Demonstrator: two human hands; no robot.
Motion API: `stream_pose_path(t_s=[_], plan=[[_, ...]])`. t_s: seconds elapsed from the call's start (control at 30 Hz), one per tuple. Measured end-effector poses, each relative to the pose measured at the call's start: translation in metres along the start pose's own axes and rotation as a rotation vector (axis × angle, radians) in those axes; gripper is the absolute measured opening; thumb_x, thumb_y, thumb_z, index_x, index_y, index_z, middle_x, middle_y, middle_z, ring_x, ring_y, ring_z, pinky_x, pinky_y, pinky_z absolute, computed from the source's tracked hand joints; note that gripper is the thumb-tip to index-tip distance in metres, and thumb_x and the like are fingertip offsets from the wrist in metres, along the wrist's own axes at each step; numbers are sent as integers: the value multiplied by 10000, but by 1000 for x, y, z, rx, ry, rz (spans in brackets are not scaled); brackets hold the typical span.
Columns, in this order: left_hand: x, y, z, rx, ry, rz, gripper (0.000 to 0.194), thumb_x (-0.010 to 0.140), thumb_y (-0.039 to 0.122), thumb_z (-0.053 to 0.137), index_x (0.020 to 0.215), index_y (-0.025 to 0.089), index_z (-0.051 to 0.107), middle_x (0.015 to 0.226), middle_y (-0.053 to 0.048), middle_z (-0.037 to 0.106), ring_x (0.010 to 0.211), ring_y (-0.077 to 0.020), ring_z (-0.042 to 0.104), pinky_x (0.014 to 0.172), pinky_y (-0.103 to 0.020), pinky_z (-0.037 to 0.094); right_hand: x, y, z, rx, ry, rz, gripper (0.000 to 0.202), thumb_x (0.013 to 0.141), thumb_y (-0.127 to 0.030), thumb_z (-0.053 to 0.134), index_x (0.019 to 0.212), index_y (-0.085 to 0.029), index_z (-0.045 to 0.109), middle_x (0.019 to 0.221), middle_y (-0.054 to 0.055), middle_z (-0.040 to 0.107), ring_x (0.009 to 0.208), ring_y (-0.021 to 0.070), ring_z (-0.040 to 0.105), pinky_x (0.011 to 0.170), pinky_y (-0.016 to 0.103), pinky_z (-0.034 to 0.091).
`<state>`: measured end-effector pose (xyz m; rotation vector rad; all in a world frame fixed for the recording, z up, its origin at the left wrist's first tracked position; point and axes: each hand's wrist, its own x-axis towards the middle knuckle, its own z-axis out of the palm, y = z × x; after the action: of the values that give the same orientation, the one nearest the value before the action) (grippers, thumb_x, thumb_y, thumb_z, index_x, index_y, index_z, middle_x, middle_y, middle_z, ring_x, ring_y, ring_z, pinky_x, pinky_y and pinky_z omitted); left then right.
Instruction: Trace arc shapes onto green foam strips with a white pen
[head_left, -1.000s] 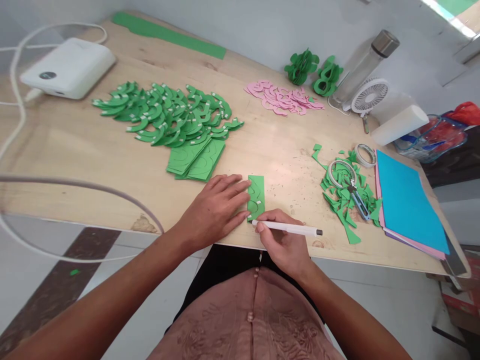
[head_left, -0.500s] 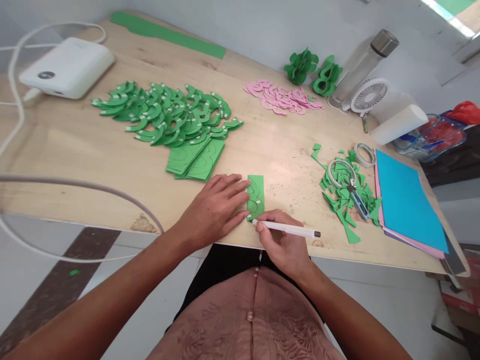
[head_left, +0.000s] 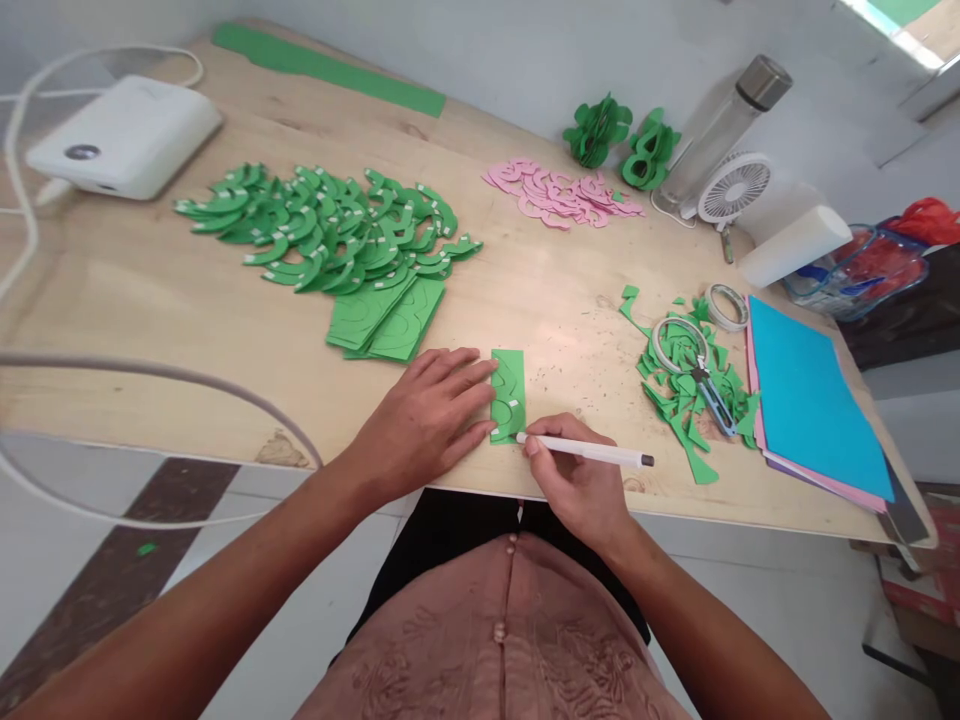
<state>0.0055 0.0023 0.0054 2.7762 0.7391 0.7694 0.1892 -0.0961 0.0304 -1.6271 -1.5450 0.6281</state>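
My left hand lies flat on the table, its fingers stretched out and touching the left edge of a green paper strip. Curved lines and small whitish patches show on the strip. My right hand is closed around a white pen with a dark end; the pen's tip rests at the strip's lower right part. Up and left of my left hand lie green paper rectangles with drawn curves. Beyond them spreads a pile of curved green cut-outs with whitish patches.
Green scraps lie to the right under a tape roll and a blue cutter. Coloured paper sheets are at the right edge. Pink cut-outs, a bottle and a fan stand farther back. A white device sits left.
The pen tip has moved rightward along the bottom of the green strip, with my right hand shifting slightly right. My left hand stays beside the strip.
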Motion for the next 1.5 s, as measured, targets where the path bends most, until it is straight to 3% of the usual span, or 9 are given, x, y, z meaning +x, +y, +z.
stream_pose_path(t_s=[0.27,1.07,1.5], plan=[[0,-1,0,-2,-19,-15,222,978,284,452,1021,159,629,1295,-128,642,1265,-335,531,1029,-532,449,-2,-5,3,64,-9,36,84,856,-224,573,827,-209,650,754,21,714,667,157,630,605,272,470],[0,0,0,-23,-37,-30,210,970,277,456,1010,169,631,1307,-134,636,1278,-338,523,1032,-543,438,-2,-11,9,-79,-8,-97,135,883,-222,540,818,-225,658,774,25,738,720,177,680,685,310,509],[0,0,0,-55,-38,-44,213,958,279,465,1019,182,645,1306,-131,639,1276,-336,520,1035,-550,434,-4,-7,6,-78,-2,-39,118,880,-221,558,817,-228,658,774,21,734,701,170,662,677,313,492]])
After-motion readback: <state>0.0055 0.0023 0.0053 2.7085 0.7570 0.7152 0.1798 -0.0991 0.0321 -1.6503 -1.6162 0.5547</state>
